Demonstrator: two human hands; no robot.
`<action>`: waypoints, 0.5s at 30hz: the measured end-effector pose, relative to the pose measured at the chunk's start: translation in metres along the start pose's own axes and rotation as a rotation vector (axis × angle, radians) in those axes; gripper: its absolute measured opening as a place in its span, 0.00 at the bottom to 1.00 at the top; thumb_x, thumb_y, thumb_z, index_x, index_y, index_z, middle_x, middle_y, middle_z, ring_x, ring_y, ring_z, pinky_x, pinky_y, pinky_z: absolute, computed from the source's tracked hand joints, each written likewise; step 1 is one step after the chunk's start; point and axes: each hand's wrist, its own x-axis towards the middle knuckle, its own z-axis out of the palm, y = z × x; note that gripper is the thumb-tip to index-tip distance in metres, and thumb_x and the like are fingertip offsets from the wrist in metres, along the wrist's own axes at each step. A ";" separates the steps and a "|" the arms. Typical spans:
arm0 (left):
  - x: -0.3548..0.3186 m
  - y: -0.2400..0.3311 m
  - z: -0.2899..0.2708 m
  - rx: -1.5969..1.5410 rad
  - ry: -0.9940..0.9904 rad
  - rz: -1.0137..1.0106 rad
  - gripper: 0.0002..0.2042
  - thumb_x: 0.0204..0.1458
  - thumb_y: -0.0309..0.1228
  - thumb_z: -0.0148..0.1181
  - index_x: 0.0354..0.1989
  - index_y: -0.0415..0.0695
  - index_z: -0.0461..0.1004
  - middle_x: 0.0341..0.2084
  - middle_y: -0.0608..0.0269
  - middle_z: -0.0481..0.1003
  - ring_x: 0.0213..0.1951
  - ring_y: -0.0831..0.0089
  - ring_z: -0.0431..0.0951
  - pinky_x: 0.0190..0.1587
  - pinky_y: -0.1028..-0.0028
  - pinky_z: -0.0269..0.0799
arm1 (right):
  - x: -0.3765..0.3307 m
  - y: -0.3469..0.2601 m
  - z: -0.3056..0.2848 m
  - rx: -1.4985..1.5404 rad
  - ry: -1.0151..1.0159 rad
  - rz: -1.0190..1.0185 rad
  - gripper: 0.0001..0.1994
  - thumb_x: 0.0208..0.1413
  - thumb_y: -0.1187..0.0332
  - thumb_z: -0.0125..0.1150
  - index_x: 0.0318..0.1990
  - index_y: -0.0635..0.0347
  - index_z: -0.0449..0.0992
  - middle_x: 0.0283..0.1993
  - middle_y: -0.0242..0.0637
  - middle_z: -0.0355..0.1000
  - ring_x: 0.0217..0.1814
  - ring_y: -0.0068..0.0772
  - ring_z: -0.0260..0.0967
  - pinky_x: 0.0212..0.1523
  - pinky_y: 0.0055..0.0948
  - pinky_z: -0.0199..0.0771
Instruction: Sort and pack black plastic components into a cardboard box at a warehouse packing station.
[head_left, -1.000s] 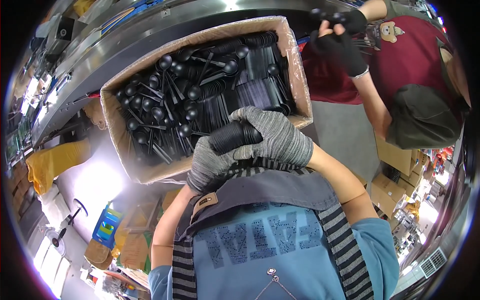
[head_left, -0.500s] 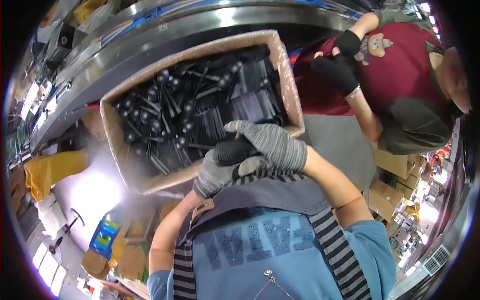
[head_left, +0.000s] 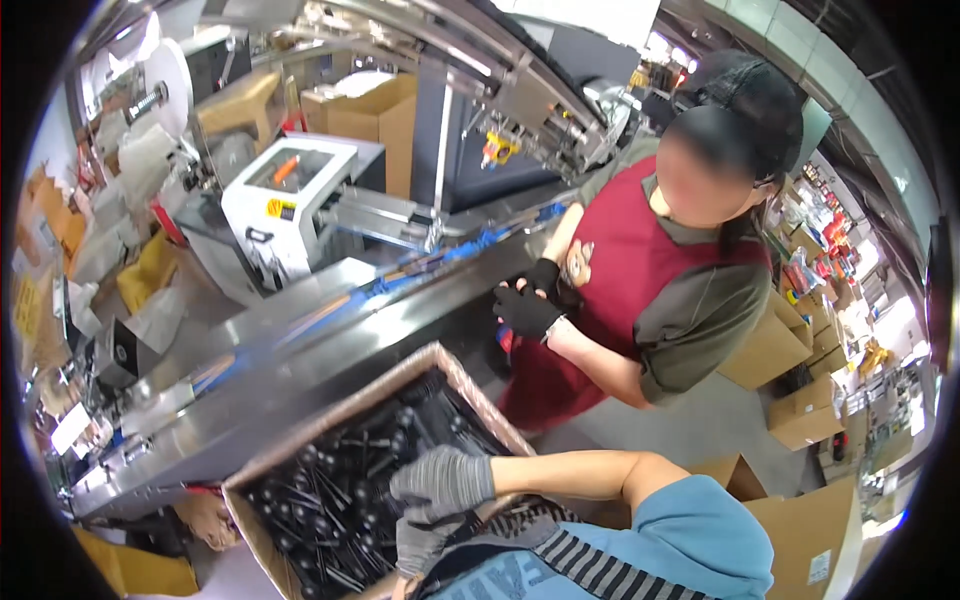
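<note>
Cardboard box [head_left: 262, 498], full of black plastic pieces [head_left: 340, 480], beside steel conveyor [head_left: 300, 350]. 2 gloved hands: right hand [head_left: 442, 480] curled shut on black pieces; left hand [head_left: 425, 540] below, grip unclear. Box kept close for reach.

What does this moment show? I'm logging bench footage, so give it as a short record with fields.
right hand: grey knit glove, reaching into the box
left hand: grey glove, at the box's near edge
box: open cardboard box, against a steel conveyor
contents: black plastic pieces, loosely heaped
co-worker: person in a red apron, black-gloved hands at the conveyor
grip: cannot tell
</note>
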 end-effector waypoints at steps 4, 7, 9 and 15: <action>0.027 0.045 -0.017 -0.570 0.274 0.096 0.30 0.43 0.16 0.63 0.58 0.35 0.62 0.42 0.54 0.75 0.41 0.68 0.77 0.46 0.74 0.73 | 0.035 0.071 -0.156 0.272 1.211 -0.204 0.07 0.56 0.64 0.55 0.31 0.56 0.74 0.24 0.29 0.69 0.23 0.26 0.67 0.23 0.26 0.66; 0.032 0.041 -0.034 -0.579 0.364 0.148 0.30 0.45 0.18 0.63 0.59 0.34 0.60 0.42 0.49 0.74 0.41 0.63 0.78 0.44 0.72 0.75 | 0.040 0.015 -0.329 0.262 1.777 -0.513 0.07 0.58 0.69 0.55 0.31 0.60 0.67 0.22 0.28 0.65 0.25 0.16 0.61 0.24 0.19 0.62; 0.037 0.043 -0.027 -0.553 0.308 0.113 0.29 0.45 0.19 0.64 0.57 0.33 0.62 0.42 0.48 0.75 0.40 0.63 0.78 0.44 0.71 0.76 | 0.056 0.044 -0.440 0.438 2.050 -0.650 0.11 0.53 0.63 0.62 0.31 0.61 0.69 0.26 0.27 0.66 0.25 0.18 0.58 0.29 0.21 0.64; 0.020 0.052 -0.008 -0.542 0.402 0.088 0.22 0.53 0.27 0.60 0.57 0.36 0.64 0.43 0.52 0.75 0.42 0.67 0.77 0.47 0.73 0.74 | 0.085 0.075 -0.583 0.022 2.238 -0.548 0.14 0.51 0.60 0.65 0.34 0.62 0.71 0.27 0.34 0.71 0.32 0.27 0.68 0.36 0.30 0.70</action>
